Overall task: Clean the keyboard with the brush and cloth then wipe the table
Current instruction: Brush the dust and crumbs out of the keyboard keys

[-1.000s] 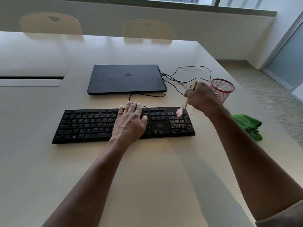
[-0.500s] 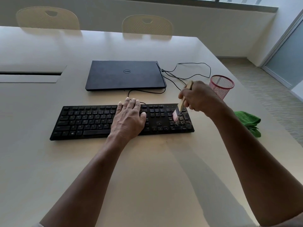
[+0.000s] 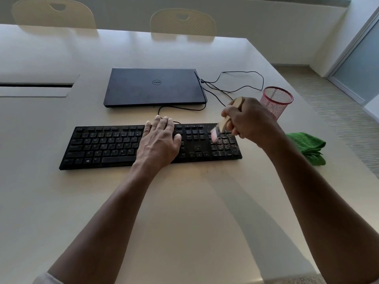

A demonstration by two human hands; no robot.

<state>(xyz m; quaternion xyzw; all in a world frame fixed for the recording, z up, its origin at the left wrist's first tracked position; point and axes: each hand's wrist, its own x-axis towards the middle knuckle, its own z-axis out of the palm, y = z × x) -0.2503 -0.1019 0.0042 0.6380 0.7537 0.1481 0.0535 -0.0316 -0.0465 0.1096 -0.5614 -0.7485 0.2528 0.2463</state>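
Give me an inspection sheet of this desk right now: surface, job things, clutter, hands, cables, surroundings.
Surface: pale table, faint specks near the keyboard's front edge.
Job's things: black keyboard, crumbs on its number pad; brush bristles on that pad; green cloth lying unused to the right.
Clutter: closed laptop; red mesh cup.
Hands: left hand flat on the keyboard; right hand grips the brush.
Cables: black cables loop beside the laptop.
Surroundings: two chairs, glass door.

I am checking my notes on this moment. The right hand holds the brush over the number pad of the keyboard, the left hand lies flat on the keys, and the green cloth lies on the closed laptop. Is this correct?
One detail is wrong. In the head view the green cloth lies on the table to the right of the keyboard, not on the closed laptop. The right hand with the brush and the flat left hand are as stated.
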